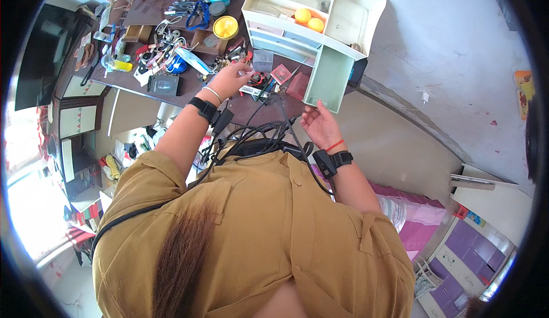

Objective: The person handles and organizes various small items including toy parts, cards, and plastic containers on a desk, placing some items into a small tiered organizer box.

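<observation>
My left hand (229,82) is over the cluttered desk, its fingers pinched together around something small that I cannot make out. Just below those fingertips lie dark and red cables, a green stick and other small items. My right hand (322,126) is at the front end of a pale green drawer (330,80), palm partly upward, its fingers bent at the drawer's lip. The drawer is pulled far out of a cream plastic organizer (357,46), and its inside looks bare. Next to the drawer are a red translucent box (297,86) and a smaller red-pink case (281,74).
Two orange balls (309,19) lie in the organizer's top tray. A yellow round container (225,27), a clear box (262,60), tangled cables (163,49) and a black box (164,85) crowd the dark desk (246,110). Black cables hang before my waist. A wall rises at right.
</observation>
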A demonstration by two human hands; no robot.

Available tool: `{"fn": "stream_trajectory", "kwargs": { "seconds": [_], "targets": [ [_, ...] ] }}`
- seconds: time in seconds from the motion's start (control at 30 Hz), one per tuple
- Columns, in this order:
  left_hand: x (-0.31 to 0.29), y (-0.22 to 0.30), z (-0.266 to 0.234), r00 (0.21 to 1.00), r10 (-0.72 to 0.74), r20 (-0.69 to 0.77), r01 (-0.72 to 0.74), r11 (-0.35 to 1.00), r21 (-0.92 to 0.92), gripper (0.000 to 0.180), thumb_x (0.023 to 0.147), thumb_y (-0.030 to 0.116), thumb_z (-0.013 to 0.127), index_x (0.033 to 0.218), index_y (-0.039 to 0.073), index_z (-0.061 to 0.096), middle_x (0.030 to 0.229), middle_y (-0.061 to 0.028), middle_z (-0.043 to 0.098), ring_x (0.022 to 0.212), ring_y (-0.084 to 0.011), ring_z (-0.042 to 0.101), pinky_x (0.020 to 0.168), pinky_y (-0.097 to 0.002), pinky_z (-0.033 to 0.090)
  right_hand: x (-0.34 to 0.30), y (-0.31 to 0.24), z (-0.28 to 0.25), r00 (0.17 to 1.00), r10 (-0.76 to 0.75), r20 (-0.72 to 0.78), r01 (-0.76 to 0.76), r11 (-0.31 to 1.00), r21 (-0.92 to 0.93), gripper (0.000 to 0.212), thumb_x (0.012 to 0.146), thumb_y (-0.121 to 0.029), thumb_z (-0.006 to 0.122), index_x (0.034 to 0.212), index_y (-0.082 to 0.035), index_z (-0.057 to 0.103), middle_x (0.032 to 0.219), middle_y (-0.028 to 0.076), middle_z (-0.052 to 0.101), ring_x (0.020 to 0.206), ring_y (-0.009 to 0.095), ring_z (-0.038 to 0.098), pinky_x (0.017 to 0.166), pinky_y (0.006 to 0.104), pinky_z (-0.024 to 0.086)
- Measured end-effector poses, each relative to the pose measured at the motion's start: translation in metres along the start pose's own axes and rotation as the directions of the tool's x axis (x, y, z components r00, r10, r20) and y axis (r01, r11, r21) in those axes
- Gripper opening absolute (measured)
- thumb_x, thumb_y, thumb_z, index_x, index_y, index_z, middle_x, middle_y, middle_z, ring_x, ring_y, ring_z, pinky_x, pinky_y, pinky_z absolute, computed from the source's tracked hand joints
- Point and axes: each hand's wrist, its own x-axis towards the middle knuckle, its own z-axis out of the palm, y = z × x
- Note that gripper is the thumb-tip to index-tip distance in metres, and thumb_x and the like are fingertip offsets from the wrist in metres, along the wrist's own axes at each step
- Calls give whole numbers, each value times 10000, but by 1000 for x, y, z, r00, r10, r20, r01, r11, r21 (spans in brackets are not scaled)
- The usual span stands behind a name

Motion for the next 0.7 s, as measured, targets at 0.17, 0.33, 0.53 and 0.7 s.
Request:
{"fn": "stream_trajectory", "kwargs": {
  "seconds": [0.17,0.33,0.53,0.7],
  "targets": [
    [-10,-38,0,996,-88,-35,87,996,-31,253,864,186,618,1060,27,630,842,-75,654,738,-151,625,654,-298,503,3,4,-3,1000,3,-25,-3,1000,-18,213,948,-318,560,1007,-115,590,925,33,636,878,182,595,787,344,471],
    [-19,-70,-2,993,-56,-105,55,998,-8,236,834,196,627,994,25,659,921,-159,681,844,-287,654,776,-364,505,10,8,-10,999,-12,-37,9,997,-74,222,931,-276,591,1087,-121,566,1016,44,630,921,185,597,814,352,469],
    [-26,-115,-19,948,-64,-311,111,984,136,224,788,170,640,975,49,668,931,-149,685,875,-313,656,796,-379,516,-6,1,-6,998,-30,-47,8,913,-409,320,892,-163,631,1195,-119,537,1052,61,626,923,167,598,824,340,460],
    [-30,-122,-12,981,-78,-179,126,954,271,304,719,259,761,927,61,663,887,-132,678,869,-304,648,779,-382,510,-10,-12,-34,974,-96,-206,-72,729,-681,429,840,-186,683,1210,-32,531,1023,63,632,870,165,617,764,296,468]
  ]
}}
